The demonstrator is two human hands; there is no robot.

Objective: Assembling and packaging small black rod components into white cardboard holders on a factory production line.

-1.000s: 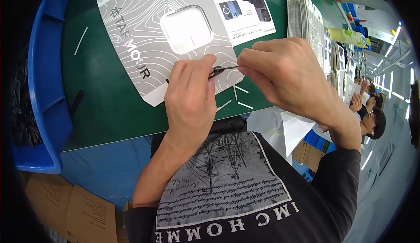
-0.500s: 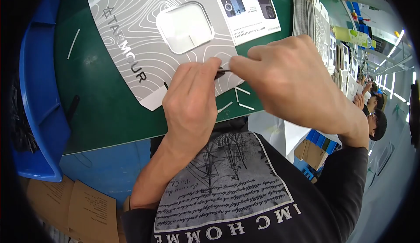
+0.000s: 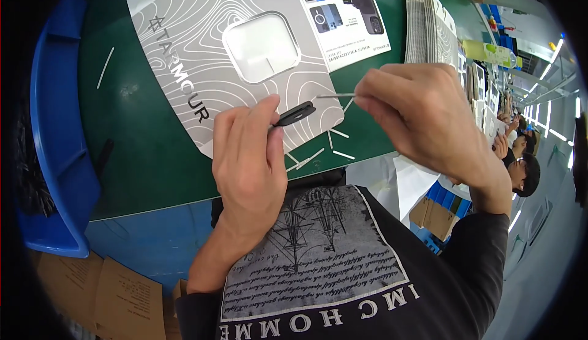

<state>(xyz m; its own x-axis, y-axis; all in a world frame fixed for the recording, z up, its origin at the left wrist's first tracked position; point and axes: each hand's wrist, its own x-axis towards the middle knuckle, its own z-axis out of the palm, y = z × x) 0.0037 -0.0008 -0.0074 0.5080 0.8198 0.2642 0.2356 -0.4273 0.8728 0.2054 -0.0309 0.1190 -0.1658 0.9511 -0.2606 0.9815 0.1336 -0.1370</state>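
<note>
My left hand pinches a small black elongated piece between thumb and fingers. It is rounded at its free end, with a slot in it. My right hand is closed on a thin pale strip, whose tip points left, just above and apart from the black piece. Under both lies a flat grey cardboard package, printed with white contour lines and pierced by a rounded square window. Its white photo panel extends to the right.
Several white slivers lie near the green table's front edge. Farther left are a pale strip and a dark object. A blue bin flanks the table. Stacked packages stand at right; co-workers sit beyond.
My hands have drawn apart: the left moved slightly left and down, the right moved right with the strip. The black piece now shows clearly. The package shifted slightly down.
</note>
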